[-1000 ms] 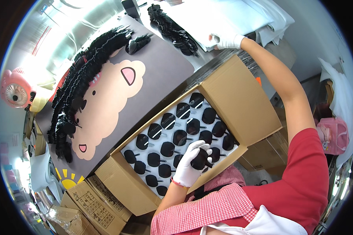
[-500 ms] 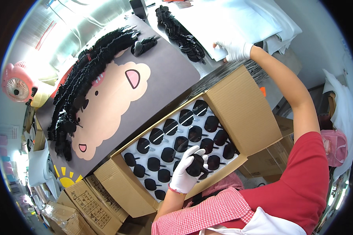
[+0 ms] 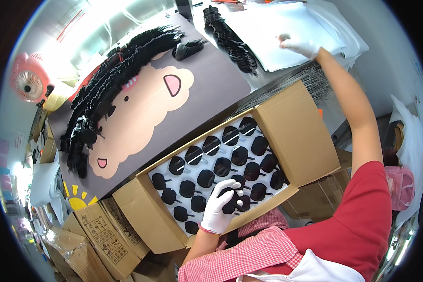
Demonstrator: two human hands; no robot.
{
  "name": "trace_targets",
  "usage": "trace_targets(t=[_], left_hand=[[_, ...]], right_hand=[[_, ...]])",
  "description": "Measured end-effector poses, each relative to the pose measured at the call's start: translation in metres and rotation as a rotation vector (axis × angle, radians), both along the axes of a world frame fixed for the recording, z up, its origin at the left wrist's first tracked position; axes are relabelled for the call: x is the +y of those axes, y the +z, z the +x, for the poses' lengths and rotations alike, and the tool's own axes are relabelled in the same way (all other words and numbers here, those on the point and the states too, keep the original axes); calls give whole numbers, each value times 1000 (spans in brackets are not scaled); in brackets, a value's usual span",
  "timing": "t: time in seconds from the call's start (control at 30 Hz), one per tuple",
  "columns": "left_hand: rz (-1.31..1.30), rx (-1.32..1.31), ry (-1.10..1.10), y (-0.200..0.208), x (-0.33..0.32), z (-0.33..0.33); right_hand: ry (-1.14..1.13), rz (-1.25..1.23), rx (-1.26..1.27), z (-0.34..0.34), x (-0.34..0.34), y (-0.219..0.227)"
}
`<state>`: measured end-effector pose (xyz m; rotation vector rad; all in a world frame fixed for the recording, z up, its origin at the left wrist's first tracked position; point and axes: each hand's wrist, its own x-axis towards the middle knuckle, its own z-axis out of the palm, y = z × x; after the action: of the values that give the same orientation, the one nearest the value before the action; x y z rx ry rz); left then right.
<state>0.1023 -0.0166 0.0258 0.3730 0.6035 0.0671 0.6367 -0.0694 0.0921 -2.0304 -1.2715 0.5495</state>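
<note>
The left hand, in a white glove, has slid slightly toward the near edge of the box since a second ago and now rests curled over a black piece in the front row, fingers closed on it. The right hand, also gloved, has reached farther out across the bench; it now lies on the stack of white sheets, and whether it grips a sheet or only presses on it cannot be told. The view has also tilted a little, so the box sits lower and more to the centre than before.

The black piece is one of many round black pieces with short stems, laid in rows on a white sheet inside the open cardboard box, just in front of the person's red-and-white checked apron.

Beyond the box lies a grey mat with a tan cloud-shaped cartoon figure. Heaps of black pieces run along its far-left edge, and another string of them lies beside the white sheets. A pink fan stands at the far left. More cardboard boxes are stacked at the lower left, below the bench.
</note>
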Motion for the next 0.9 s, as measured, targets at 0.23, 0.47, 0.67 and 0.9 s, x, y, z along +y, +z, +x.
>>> trace_targets(t=[0.23,0.47,0.67,0.9], left_hand=[[338,-156,-129,18,4,-8],[532,-17,-351,43,19,-56],[483,294,-344,25,43,-140],[1089,511,-212,46,58,-181]], right_hand=[[477,-189,399,-171,-26,64],[966,-110,26,-363,-38,-14],[401,-220,-639,-370,-23,-73],[284,-340,-675,-405,-27,-121]])
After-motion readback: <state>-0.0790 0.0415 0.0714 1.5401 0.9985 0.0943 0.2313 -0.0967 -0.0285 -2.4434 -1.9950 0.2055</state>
